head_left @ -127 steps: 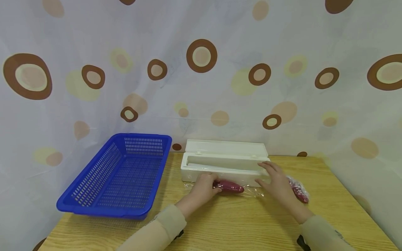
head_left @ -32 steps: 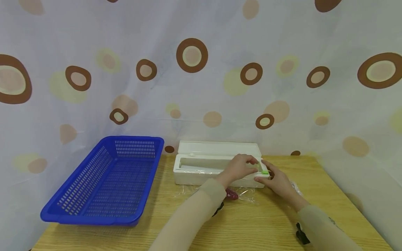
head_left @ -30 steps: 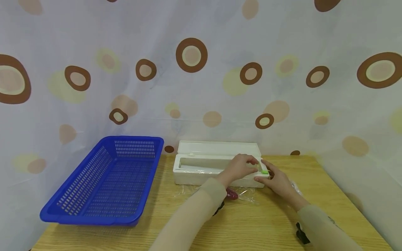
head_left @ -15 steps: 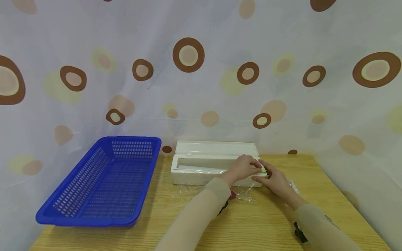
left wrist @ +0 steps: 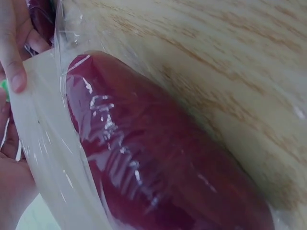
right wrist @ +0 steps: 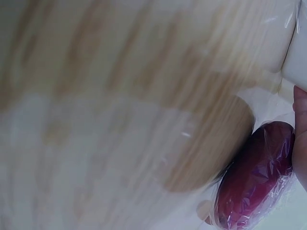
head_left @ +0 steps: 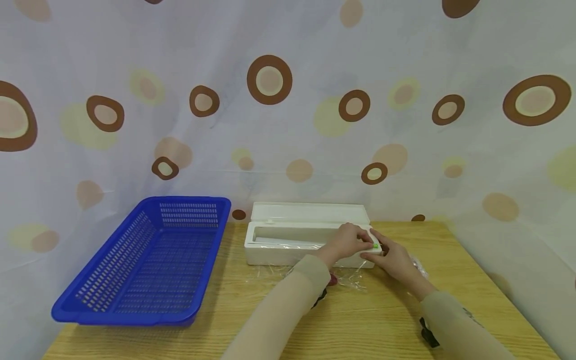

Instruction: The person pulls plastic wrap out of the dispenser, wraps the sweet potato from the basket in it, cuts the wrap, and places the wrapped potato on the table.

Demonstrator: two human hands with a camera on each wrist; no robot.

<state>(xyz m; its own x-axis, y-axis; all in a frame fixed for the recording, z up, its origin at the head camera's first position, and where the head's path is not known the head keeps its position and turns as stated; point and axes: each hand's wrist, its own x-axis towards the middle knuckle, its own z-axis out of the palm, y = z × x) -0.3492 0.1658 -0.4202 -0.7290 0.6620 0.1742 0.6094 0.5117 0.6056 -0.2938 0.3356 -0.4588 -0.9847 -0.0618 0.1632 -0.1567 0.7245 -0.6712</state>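
A long white cling film box [head_left: 274, 255] stands at the back of the table with its lid [head_left: 310, 212] raised. My left hand [head_left: 344, 242] reaches across to the box's right end, fingertips pinching a small green slider [head_left: 375, 245] on the front edge. My right hand [head_left: 396, 260] grips that same end, thumb on the front wall. Before the box lies a dark red, sweet-potato-shaped item [left wrist: 139, 143] under clear film [left wrist: 62, 177], mostly hidden in the head view by my left arm. A second wrapped one [right wrist: 254, 177] lies beside my right hand.
A blue plastic basket [head_left: 211, 272] with slotted walls stands on the left of the wooden table [head_left: 360, 320]. Loose clear film [head_left: 353, 280] spreads in front of the box. A patterned curtain [head_left: 306, 125] hangs close behind.
My left hand has left the wrapped red item and moved right to the slider. My right hand has come to grip the box end. Lately the left fingertips have closed in on the slider.
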